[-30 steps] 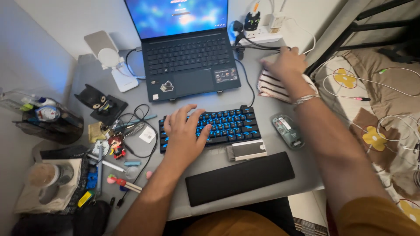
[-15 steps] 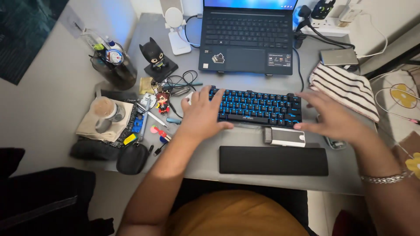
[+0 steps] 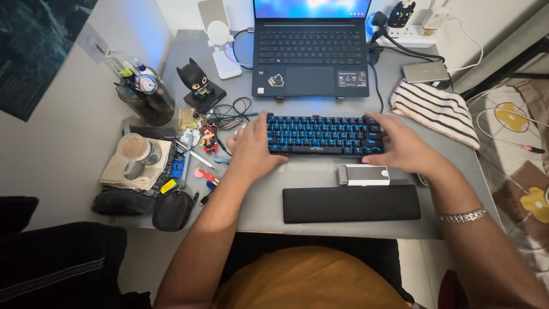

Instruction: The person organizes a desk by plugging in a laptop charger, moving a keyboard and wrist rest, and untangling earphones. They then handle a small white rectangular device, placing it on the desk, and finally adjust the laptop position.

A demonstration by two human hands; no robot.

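Observation:
A small black keyboard (image 3: pixel 323 134) with blue backlit keys lies on the grey desk (image 3: pixel 263 206) in front of a dark laptop (image 3: pixel 310 57). My left hand (image 3: pixel 251 151) clasps its left end, fingers curled over the side and thumb along the front edge. At the right end, my right hand (image 3: pixel 403 149) does the same, thumb resting near the front corner. A silver bracelet (image 3: pixel 463 216) is on my right wrist. Just in front of the keyboard sits a small white and grey brush case (image 3: pixel 363 175), and nearer me a long black wrist rest (image 3: pixel 351 203).
A striped cloth (image 3: pixel 434 109) and a grey box (image 3: pixel 426 72) lie at the right, a power strip (image 3: pixel 412 34) behind. On the left are a masked figurine (image 3: pixel 194 83), a pen cup (image 3: pixel 143 97), cables, small toys and a black pouch (image 3: pixel 171 210).
My right hand came back from the striped cloth and settled on the keyboard's right end. My left hand slid to the left end. The view shifted left and back.

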